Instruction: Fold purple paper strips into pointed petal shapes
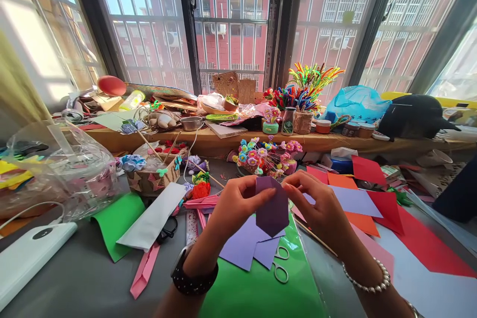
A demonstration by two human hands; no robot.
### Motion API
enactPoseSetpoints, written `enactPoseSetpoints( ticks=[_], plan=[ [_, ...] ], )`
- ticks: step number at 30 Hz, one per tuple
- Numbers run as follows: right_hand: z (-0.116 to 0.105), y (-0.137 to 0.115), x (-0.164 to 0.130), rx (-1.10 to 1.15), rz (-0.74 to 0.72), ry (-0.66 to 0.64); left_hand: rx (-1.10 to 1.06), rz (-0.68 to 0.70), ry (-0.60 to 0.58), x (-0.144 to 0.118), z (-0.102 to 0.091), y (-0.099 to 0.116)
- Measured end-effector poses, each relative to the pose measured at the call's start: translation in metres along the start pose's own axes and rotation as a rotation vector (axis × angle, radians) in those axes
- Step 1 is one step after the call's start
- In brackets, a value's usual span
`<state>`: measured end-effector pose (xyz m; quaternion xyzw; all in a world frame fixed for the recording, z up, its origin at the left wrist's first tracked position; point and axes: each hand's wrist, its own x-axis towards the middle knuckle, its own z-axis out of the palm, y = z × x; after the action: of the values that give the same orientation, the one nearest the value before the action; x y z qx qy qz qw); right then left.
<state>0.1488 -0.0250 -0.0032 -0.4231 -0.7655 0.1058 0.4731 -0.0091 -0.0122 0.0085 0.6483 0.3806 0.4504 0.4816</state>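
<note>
My left hand (242,198) is closed on a small, many-sided piece of purple paper (272,213), thumb flat across its front and the other fingers behind, a pinch that probably steadies it without creasing the face. The thumb and forefinger of my right hand (316,198) are drawn nearly together at its upper right edge, touching it, it seems; I can't tell whether they grip. I hold the piece up off the table, in front of me, perhaps so the edge is easy to see.

Just beneath lie flat lilac paper sheets (238,246), partly overlapping, with pale-handled scissors (281,264) beside them, loops towards me, which would make them easy to pick up. All rest on a glossy green sheet (257,295), which may serve as a work mat.

Further left are a folded pink paper strip (145,271) and a long white paper packet (154,216). To the right, red paper sheets (428,243) spread out flat, likely to stay within reach.
</note>
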Motion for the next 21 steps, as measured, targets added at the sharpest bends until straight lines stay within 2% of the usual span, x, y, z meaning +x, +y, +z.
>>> enactPoseSetpoints(
  ticks=[7, 13, 21],
  plan=[
    [-0.0021, -0.0006, 0.0001, -0.045, 0.03, -0.05, 0.006, -0.004, 0.031, 0.0033, 0.0002, -0.0036],
    [-0.0038, -0.0024, -0.0013, -0.026, 0.017, -0.1, -0.005, 0.049, 0.116, 0.0037, 0.0003, -0.0058],
    [-0.0081, -0.0011, -0.0001, 0.091, 0.126, -0.176, -0.029, 0.056, 0.149, 0.0026, 0.0018, -0.0059]
  ],
)
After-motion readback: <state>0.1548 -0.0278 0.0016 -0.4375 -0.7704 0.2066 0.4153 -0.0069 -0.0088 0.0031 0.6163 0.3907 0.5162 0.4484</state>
